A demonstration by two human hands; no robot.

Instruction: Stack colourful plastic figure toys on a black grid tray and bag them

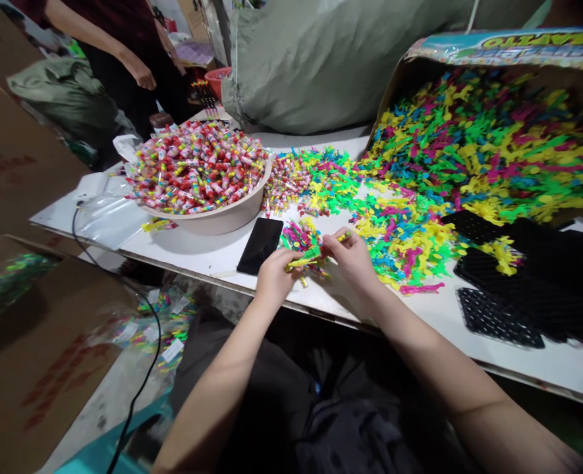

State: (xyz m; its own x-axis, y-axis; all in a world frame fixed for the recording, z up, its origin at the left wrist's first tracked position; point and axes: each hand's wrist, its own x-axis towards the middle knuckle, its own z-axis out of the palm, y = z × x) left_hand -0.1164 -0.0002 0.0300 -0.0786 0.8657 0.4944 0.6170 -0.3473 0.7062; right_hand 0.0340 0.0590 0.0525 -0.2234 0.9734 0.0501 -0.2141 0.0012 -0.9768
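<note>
My left hand [277,276] is closed around small plastic pieces, with a green piece [311,253] and a yellow piece [299,263] sticking out toward the right. Just beside it, my right hand [354,261] pinches a small yellow piece [344,236], whose exact kind is too small to make out. Under and behind both hands lies a little heap of coloured plastic pieces [298,232] on the white table [222,263]. A black phone [260,245] lies flat to the left of my left hand. Right of my right hand spreads a larger pile of such pieces [410,240].
A pale basin [222,220] heaped with small wrapped tubes [197,164] stands at left. At right, a tipped carton [499,43] spills plastic pieces. Black textured trays [499,319] lie near the right edge. Behind are a big grey-green sack [311,66] and another person's hand [143,76].
</note>
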